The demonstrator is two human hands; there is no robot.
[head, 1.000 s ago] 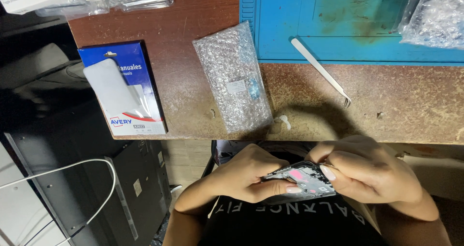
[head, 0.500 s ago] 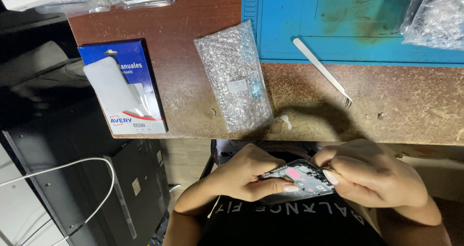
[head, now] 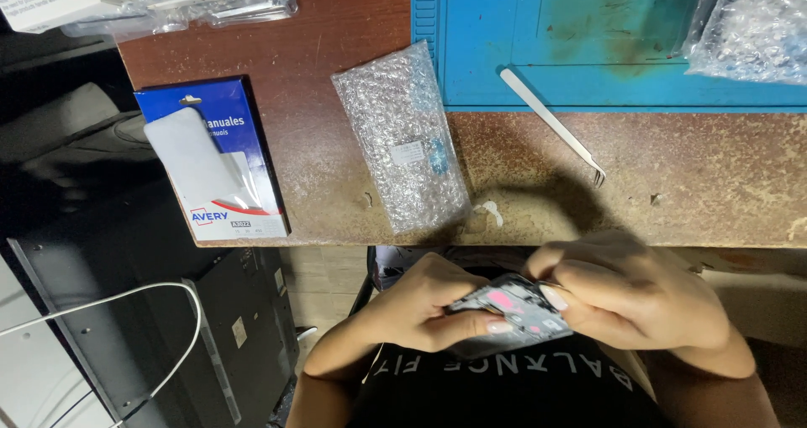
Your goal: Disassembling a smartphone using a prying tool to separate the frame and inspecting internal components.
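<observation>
Both hands hold one small opened phone [head: 514, 312], grey inside with pink patches, below the table's front edge and close to my body. My left hand [head: 420, 303] grips its left side with the thumb across the lower edge. My right hand [head: 632, 295] covers its right side, fingertips pressed on the top right corner. Much of the device is hidden under the fingers.
On the worn brown table [head: 672, 184] lie a bubble-wrap pouch [head: 402, 135], white tweezers [head: 551, 124] and a blue label pack [head: 212, 161] at the left edge. A blue work mat [head: 605, 41] holds another bubble-wrap bag [head: 752, 24]. A dark computer case [head: 185, 327] and white cable [head: 126, 298] stand lower left.
My right hand's fingers have shifted slightly on the phone's right corner. The phone and my left hand stay in almost the same place.
</observation>
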